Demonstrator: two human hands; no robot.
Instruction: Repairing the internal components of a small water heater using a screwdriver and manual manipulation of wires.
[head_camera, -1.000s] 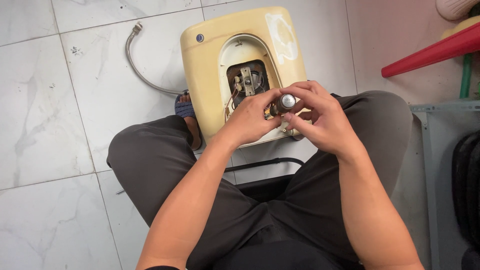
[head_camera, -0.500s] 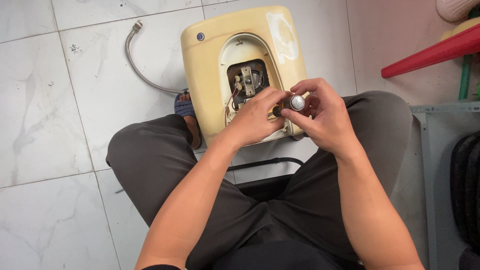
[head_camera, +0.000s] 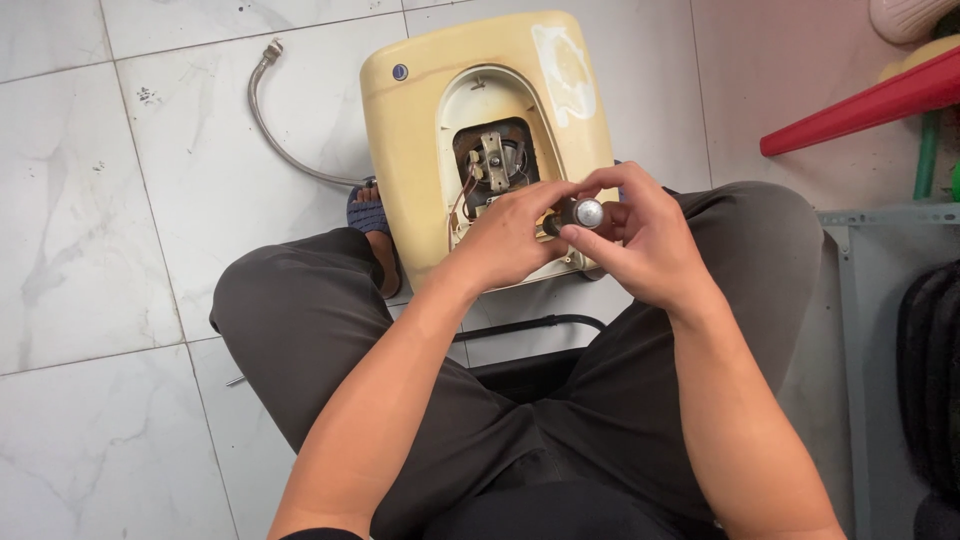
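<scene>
Yellowed heater casing (head_camera: 420, 130), head view: lying on the white tiled floor (head_camera: 110, 200) between the seated person's knees, its rounded front recess facing up and showing an opening (head_camera: 492, 165) with wiring and metal parts inside. Small cylindrical part (head_camera: 583, 214), dark body with a rounded silver end: sitting just over the lower rim of the casing, in front of the opening. Right hand (head_camera: 645, 240): fingers curling round and pinching the cylindrical part at its silver end. Left hand (head_camera: 510, 235): fingers pressing together against the dark end of the same part, meeting the right hand there; whether it is gripping or only steadying cannot be told. Braided metal hose (head_camera: 275, 135): curving across the floor to the left of the casing, its threaded end pointing away from the person. Blue sandal (head_camera: 368, 215): showing on a foot touching the casing's left edge. Black cable (head_camera: 545, 322): running along the floor near the casing's lower end, between the dark trouser legs (head_camera: 300, 320). Red plastic edge (head_camera: 865, 100): angling in at upper right, well apart from both hands.
</scene>
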